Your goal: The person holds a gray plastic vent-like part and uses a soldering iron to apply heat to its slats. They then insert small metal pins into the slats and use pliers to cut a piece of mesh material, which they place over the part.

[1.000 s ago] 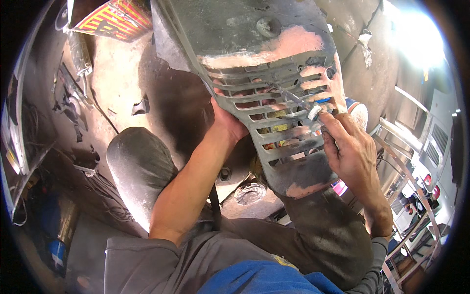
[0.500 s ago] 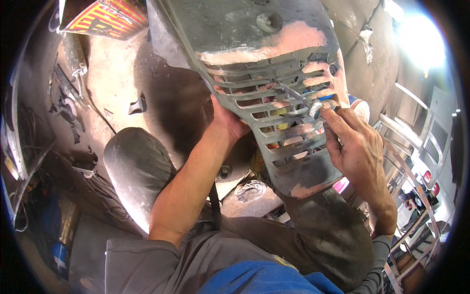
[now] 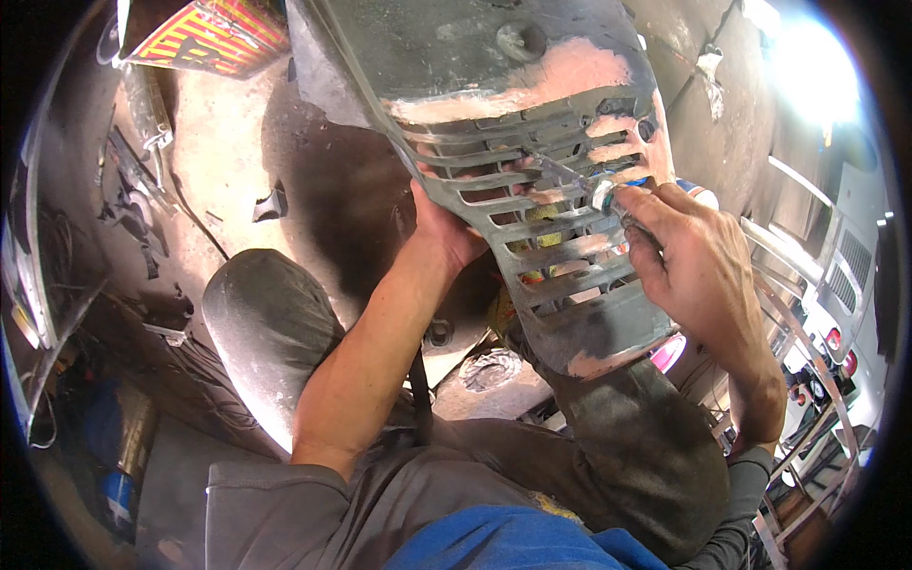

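Observation:
A large grey plastic panel [image 3: 432, 57] with slots and patches of pinkish filler lies tilted over my right thigh. My left hand [image 3: 446, 233] grips its left edge from beneath, fingers partly hidden behind the slats and showing through them. My right hand [image 3: 693, 266] is closed on the wrapped end of a thin, flat tool [image 3: 565, 173]. The tool lies across the slats toward the upper left, its far tip in or at a slot; which, I cannot tell exactly.
Below me is a stained floor [image 3: 218, 142] with dark scraps [image 3: 269, 201]. A red-and-yellow striped container [image 3: 204, 38] stands at upper left. Metal pieces [image 3: 38, 285] line the left rim. A metal frame [image 3: 798, 323] and white body panels with red lamps [image 3: 845, 275] are at right.
My right hand and the tool have shifted slightly up and to the right along the slotted part. My left hand keeps its hold on the panel's edge, nearly unmoved.

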`<move>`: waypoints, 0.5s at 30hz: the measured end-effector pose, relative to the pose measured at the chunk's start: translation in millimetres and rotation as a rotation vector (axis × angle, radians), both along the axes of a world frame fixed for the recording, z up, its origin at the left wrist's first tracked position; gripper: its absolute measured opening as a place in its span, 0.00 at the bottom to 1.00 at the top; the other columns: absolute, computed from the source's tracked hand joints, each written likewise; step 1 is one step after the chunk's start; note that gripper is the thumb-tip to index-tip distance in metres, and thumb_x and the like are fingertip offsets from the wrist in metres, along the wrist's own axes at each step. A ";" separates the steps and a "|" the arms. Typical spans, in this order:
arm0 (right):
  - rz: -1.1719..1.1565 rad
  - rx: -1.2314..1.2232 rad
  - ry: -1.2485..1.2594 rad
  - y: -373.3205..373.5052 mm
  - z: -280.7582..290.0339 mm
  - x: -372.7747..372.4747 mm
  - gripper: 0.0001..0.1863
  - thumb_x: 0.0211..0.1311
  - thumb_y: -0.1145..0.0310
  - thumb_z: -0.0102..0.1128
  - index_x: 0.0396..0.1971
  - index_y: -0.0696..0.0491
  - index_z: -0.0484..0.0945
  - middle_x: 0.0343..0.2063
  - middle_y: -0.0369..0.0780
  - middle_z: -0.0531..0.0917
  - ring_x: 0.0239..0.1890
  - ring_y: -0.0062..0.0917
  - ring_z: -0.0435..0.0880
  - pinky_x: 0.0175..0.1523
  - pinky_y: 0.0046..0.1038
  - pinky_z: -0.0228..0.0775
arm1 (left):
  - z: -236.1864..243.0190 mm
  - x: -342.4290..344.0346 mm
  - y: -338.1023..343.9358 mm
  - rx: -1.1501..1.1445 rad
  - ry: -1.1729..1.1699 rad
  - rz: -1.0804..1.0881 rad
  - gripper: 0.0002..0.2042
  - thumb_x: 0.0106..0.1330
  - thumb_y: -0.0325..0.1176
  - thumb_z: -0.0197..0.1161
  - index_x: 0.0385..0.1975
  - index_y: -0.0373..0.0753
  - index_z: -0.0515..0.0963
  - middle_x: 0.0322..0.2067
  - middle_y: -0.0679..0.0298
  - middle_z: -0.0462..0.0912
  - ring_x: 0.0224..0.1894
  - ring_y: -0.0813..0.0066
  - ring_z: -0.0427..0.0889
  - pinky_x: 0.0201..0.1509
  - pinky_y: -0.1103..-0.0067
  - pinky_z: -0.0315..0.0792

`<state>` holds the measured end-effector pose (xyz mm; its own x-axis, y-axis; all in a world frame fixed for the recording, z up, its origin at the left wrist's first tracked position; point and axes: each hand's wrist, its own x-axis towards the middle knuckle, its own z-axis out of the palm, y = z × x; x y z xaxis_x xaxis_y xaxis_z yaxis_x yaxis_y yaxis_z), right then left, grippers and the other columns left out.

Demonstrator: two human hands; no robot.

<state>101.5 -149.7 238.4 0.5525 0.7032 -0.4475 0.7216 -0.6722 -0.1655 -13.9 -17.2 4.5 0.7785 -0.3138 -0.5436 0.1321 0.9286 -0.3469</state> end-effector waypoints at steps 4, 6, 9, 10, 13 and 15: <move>-0.023 -0.107 0.080 5.3 3.6 7.6 0.19 0.53 0.75 0.62 0.48 0.57 0.81 0.35 0.48 0.82 0.35 0.47 0.83 0.41 0.41 0.73 | 4.5 3.3 -1.0 0.039 0.100 0.004 0.43 0.65 0.74 0.37 0.67 0.43 0.67 0.57 0.49 0.77 0.47 0.53 0.79 0.56 0.52 0.74; -0.038 -0.146 0.081 9.8 2.6 8.0 0.19 0.53 0.75 0.61 0.47 0.57 0.81 0.35 0.49 0.82 0.36 0.48 0.83 0.42 0.41 0.73 | 11.3 5.1 1.6 0.067 0.084 -0.015 0.42 0.67 0.72 0.33 0.67 0.42 0.66 0.58 0.48 0.76 0.50 0.51 0.79 0.53 0.55 0.76; -0.049 -0.149 0.082 9.7 4.8 11.0 0.18 0.53 0.75 0.61 0.47 0.57 0.81 0.34 0.49 0.82 0.37 0.48 0.83 0.42 0.42 0.73 | 12.4 6.8 1.1 0.074 0.073 -0.006 0.42 0.68 0.71 0.32 0.68 0.41 0.65 0.59 0.48 0.74 0.52 0.49 0.78 0.51 0.57 0.77; -0.046 -0.139 0.089 10.1 4.3 10.8 0.18 0.53 0.75 0.61 0.47 0.57 0.81 0.34 0.49 0.82 0.37 0.48 0.83 0.42 0.42 0.73 | 9.4 5.7 0.0 0.067 0.074 0.005 0.43 0.67 0.72 0.32 0.68 0.41 0.65 0.59 0.48 0.74 0.52 0.48 0.78 0.51 0.57 0.77; -0.041 -0.136 0.086 10.5 4.4 9.6 0.18 0.53 0.75 0.61 0.46 0.57 0.82 0.34 0.49 0.82 0.36 0.48 0.83 0.41 0.42 0.73 | 4.2 3.2 -0.9 0.008 0.056 0.030 0.43 0.67 0.72 0.32 0.67 0.41 0.65 0.59 0.47 0.74 0.52 0.49 0.78 0.51 0.57 0.77; -0.045 -0.173 0.054 9.4 6.8 7.8 0.18 0.53 0.75 0.61 0.47 0.57 0.81 0.34 0.48 0.82 0.36 0.47 0.83 0.41 0.42 0.73 | 6.2 4.1 -0.5 0.004 0.060 0.000 0.42 0.67 0.72 0.37 0.67 0.42 0.67 0.57 0.48 0.76 0.48 0.53 0.78 0.53 0.55 0.75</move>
<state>109.3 -140.3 245.2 0.5532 0.5884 -0.5897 0.6835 -0.7252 -0.0824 -9.8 -17.6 10.7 0.7449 -0.3114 -0.5900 0.1108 0.9299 -0.3508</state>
